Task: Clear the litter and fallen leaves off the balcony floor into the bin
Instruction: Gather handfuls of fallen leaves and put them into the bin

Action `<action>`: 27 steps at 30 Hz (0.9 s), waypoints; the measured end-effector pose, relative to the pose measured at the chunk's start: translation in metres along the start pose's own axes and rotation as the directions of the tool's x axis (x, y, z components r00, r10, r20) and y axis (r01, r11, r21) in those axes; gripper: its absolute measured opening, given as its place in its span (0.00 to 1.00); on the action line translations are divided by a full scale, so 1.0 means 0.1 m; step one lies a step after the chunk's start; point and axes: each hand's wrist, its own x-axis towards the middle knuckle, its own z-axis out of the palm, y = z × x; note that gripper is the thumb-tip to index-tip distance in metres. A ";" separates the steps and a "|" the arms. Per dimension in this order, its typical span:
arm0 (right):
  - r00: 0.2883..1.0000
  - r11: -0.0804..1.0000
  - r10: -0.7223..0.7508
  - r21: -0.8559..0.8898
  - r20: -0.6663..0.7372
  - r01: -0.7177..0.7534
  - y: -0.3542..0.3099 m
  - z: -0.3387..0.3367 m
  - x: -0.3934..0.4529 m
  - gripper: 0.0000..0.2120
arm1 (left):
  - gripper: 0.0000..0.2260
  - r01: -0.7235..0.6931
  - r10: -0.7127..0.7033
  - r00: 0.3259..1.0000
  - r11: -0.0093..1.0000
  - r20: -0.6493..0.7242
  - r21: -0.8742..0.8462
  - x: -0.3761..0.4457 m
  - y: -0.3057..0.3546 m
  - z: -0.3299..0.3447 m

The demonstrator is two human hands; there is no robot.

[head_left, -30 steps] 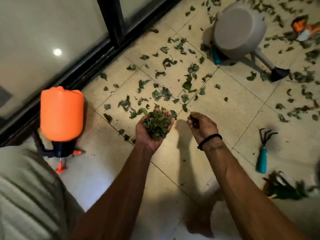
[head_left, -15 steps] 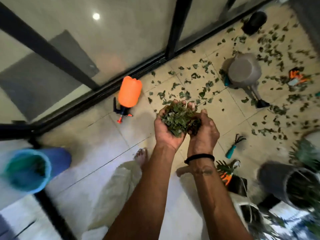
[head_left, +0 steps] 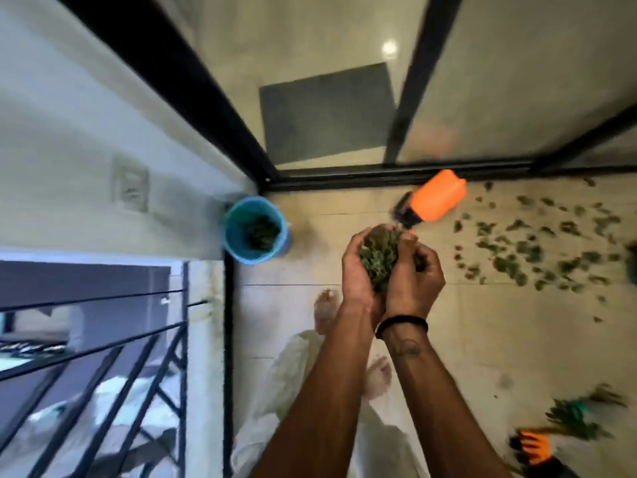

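Cupping leaves [head_left: 379, 258] in both hands; blue bin [head_left: 238, 248] holds leaves

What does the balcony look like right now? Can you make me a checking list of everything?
Surface: tiled floor, bare near the feet, littered further right.
Job's things: blue bin in the corner, leaves already inside; handful of leaves cupped between both hands; scattered leaves not yet picked up.
Clutter: orange spray bottle lying by the door track; orange glove and leafy cuttings at lower right, blurred.
Grippers: left hand and right hand pressed together around the handful.
Cables: nothing seen.
Surroundings: glass sliding door, wall, black railing on the left.
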 end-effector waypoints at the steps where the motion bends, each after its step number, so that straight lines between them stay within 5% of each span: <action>1: 0.999 0.999 0.033 -0.040 0.042 -0.031 0.10 0.21 -0.18 0.09 | 0.17 -0.033 0.033 0.999 0.999 -0.027 -0.014 -0.02 0.22 -0.20; 5: 0.964 0.970 0.216 -0.148 0.153 -0.194 0.58 1.00 -0.65 0.10 | 0.10 -0.100 0.101 0.984 0.995 -0.146 0.017 -0.03 1.02 -0.95; 10: 0.871 0.888 0.455 -0.173 0.185 -0.427 1.07 2.15 -0.92 0.08 | 0.15 -0.097 0.116 0.955 0.992 -0.274 0.083 0.39 2.00 -1.61; 14: 0.803 0.826 0.560 -0.210 0.202 -0.523 1.37 2.87 -0.88 0.04 | 0.29 -0.108 0.140 0.929 0.988 -0.342 0.111 0.80 2.64 -1.89; 17: 0.787 0.809 0.583 -0.241 0.203 -0.537 1.53 3.22 -0.77 0.05 | 0.18 -0.053 0.100 0.928 0.989 -0.358 0.138 1.05 2.97 -2.01; 22: 0.686 0.735 0.670 -0.127 0.283 -0.666 1.66 3.50 -0.65 0.15 | 0.21 -0.032 0.043 0.931 0.999 -0.362 0.036 1.33 3.34 -2.26; 27: 0.643 0.683 0.711 -0.059 0.285 -0.729 1.54 3.38 -0.56 0.07 | 0.22 -0.042 0.051 0.922 0.999 -0.383 0.031 1.22 3.48 -2.32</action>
